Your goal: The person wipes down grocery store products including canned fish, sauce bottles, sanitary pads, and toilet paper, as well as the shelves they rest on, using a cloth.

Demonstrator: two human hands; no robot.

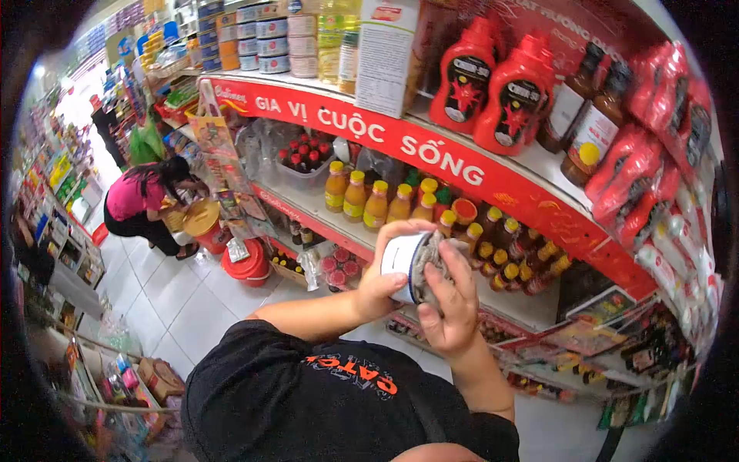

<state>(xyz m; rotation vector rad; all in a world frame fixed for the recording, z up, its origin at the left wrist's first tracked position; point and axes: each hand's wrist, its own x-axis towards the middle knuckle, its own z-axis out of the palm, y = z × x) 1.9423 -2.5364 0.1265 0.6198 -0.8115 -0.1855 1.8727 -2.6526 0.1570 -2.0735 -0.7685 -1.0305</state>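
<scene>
While before yellow-capped bottles, white can between both hands.

We hold 1 white can, dark-blue-rimmed and tilted sideways, in our left hand; a crumpled grey cloth lies against its end, under our right hand.

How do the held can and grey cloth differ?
The can is white with a dark blue rim; the cloth is grey. The can looks rigid and round; the cloth is crumpled. The left hand holds the can's side; the right hand presses the cloth against the can's end. The two touch.
</scene>
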